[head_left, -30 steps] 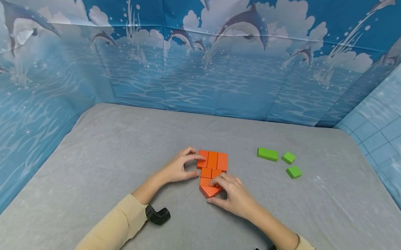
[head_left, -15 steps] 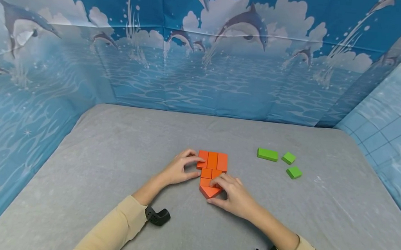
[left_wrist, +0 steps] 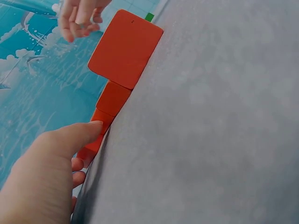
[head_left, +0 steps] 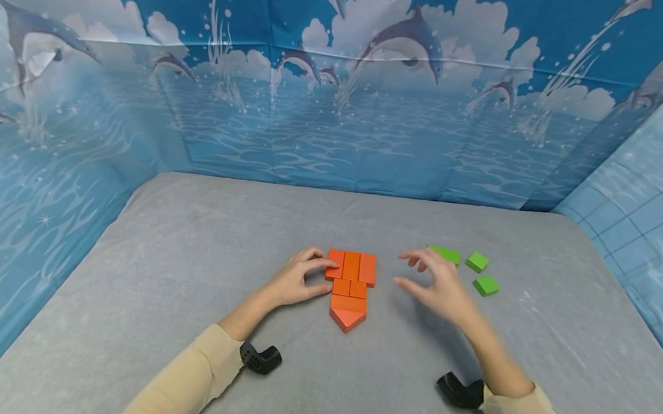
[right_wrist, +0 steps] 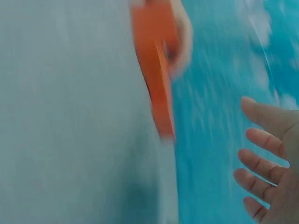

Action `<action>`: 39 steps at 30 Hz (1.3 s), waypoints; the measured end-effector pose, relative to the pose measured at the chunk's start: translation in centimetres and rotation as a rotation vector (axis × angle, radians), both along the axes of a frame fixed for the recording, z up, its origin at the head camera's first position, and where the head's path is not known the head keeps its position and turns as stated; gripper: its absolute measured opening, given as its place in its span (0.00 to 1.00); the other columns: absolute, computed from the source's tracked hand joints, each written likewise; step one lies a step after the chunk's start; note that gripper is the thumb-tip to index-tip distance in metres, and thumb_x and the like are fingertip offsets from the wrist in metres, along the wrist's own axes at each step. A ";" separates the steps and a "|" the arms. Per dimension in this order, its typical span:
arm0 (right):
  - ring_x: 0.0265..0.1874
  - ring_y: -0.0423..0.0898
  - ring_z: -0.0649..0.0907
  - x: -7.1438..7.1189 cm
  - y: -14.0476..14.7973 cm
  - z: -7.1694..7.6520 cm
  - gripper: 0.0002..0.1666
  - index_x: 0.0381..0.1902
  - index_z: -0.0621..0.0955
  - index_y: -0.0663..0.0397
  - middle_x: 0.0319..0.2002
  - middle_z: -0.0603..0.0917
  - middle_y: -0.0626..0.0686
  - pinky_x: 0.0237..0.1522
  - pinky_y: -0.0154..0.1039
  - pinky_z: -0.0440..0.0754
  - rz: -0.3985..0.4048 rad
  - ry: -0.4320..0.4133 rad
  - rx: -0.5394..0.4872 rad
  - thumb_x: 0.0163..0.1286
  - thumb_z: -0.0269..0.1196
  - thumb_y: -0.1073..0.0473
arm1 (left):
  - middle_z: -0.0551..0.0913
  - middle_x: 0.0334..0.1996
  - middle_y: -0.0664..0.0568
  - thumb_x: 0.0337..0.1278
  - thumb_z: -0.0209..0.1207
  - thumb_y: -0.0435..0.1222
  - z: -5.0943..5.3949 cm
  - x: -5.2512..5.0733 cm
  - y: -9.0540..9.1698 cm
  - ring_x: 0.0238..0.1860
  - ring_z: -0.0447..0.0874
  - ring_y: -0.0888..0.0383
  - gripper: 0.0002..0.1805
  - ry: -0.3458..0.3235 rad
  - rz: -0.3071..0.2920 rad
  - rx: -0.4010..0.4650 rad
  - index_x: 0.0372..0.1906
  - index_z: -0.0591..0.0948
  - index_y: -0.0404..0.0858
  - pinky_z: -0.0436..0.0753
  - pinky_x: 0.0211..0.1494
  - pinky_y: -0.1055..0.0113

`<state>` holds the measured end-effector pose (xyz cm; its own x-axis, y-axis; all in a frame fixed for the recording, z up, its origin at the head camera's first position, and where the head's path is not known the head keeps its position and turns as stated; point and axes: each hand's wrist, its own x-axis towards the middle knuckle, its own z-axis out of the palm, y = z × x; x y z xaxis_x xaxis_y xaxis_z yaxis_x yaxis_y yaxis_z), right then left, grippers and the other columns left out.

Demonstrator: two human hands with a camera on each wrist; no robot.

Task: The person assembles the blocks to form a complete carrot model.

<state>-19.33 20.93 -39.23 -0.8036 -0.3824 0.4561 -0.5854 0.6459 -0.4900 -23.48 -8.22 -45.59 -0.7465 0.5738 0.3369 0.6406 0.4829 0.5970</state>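
Observation:
Orange blocks lie flat, fitted together, at mid-table. Three upright rectangular blocks make the top row, two small blocks sit beneath, then a crosswise block and a triangular block pointing toward me. My left hand touches the left side of this shape, its index finger over the top-left block and its thumb by the small blocks. My right hand hovers right of the shape, fingers spread and holding nothing. It partly hides a long green block. In the left wrist view, the triangular block looms nearest.
Two small green blocks, one farther back and one nearer, lie right of the long one. A grey cloth covers the table. A blue dolphin-print curtain hangs behind and at both sides.
My right hand has let go of the lower orange blocks and moved right and away toward the green blocks. The left hand stays in place; the orange shape looks unchanged.

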 end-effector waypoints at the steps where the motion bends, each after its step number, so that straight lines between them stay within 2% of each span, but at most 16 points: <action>1: 0.32 0.50 0.75 -0.4 1.0 0.1 0.22 0.45 0.78 0.60 0.34 0.78 0.55 0.33 0.46 0.72 -0.046 0.011 -0.005 0.51 0.70 0.64 | 0.71 0.50 0.50 0.51 0.64 0.42 0.0 0.0 0.0 0.52 0.68 0.54 0.21 -0.001 0.001 -0.002 0.53 0.78 0.45 0.67 0.56 0.53; 4: 0.32 0.55 0.76 -1.4 4.1 0.1 0.22 0.47 0.77 0.64 0.35 0.77 0.60 0.34 0.52 0.72 -0.170 -0.005 -0.013 0.53 0.68 0.66 | 0.72 0.50 0.49 0.51 0.64 0.42 0.0 0.1 0.0 0.52 0.68 0.53 0.22 0.001 0.004 -0.010 0.53 0.78 0.45 0.67 0.56 0.52; 7: 0.34 0.59 0.75 -2.2 6.6 -0.4 0.22 0.49 0.75 0.67 0.37 0.76 0.65 0.35 0.55 0.72 -0.250 -0.056 -0.013 0.56 0.66 0.66 | 0.72 0.49 0.49 0.50 0.64 0.42 0.0 0.1 0.0 0.52 0.68 0.53 0.22 0.004 0.004 -0.009 0.53 0.78 0.44 0.67 0.56 0.52; 9: 0.35 0.60 0.75 -2.7 8.0 -0.8 0.23 0.50 0.75 0.67 0.39 0.76 0.66 0.35 0.56 0.71 -0.276 -0.087 0.014 0.58 0.65 0.64 | 0.72 0.49 0.49 0.51 0.64 0.42 0.0 0.0 0.0 0.52 0.68 0.53 0.22 0.004 0.005 -0.008 0.53 0.78 0.44 0.67 0.56 0.52; 16: 0.43 0.65 0.74 -4.2 10.3 -2.2 0.26 0.54 0.73 0.65 0.44 0.75 0.67 0.42 0.64 0.64 -0.236 -0.172 0.102 0.60 0.64 0.60 | 0.72 0.50 0.50 0.51 0.63 0.43 0.0 0.0 -0.1 0.52 0.68 0.54 0.22 -0.006 0.012 -0.024 0.53 0.78 0.45 0.67 0.56 0.53; 20: 0.47 0.63 0.72 -5.0 10.7 -2.9 0.27 0.55 0.73 0.62 0.48 0.75 0.66 0.44 0.64 0.59 -0.225 -0.214 0.127 0.60 0.64 0.57 | 0.71 0.51 0.50 0.52 0.63 0.43 0.0 0.0 -0.1 0.53 0.68 0.54 0.22 -0.019 0.015 -0.033 0.54 0.78 0.46 0.67 0.57 0.53; 23: 0.49 0.62 0.70 -5.4 10.8 -3.3 0.25 0.54 0.75 0.61 0.48 0.76 0.65 0.42 0.61 0.58 -0.219 -0.212 0.137 0.59 0.65 0.58 | 0.71 0.51 0.50 0.52 0.63 0.44 0.0 -0.1 -0.1 0.53 0.68 0.54 0.22 -0.025 0.013 -0.035 0.54 0.77 0.46 0.66 0.57 0.52; 28: 0.52 0.64 0.68 -5.7 10.9 -3.8 0.22 0.50 0.77 0.61 0.49 0.76 0.66 0.43 0.62 0.57 -0.223 -0.199 0.137 0.58 0.66 0.60 | 0.71 0.50 0.50 0.52 0.63 0.43 -0.1 0.0 0.0 0.53 0.67 0.53 0.22 -0.030 0.014 -0.033 0.54 0.77 0.46 0.67 0.57 0.52; 39: 0.53 0.65 0.66 -5.6 10.6 -3.7 0.21 0.49 0.78 0.62 0.49 0.76 0.67 0.46 0.65 0.54 -0.253 -0.208 0.134 0.58 0.66 0.61 | 0.73 0.49 0.50 0.51 0.64 0.43 0.0 0.0 0.0 0.52 0.69 0.54 0.23 -0.019 0.026 -0.018 0.54 0.78 0.44 0.67 0.56 0.53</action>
<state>-24.95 31.55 -42.98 -0.9510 -0.2049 0.2316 -0.2953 0.8241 -0.4835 -23.52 -8.19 -45.56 -0.7676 0.5597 0.3123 0.6162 0.5101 0.6001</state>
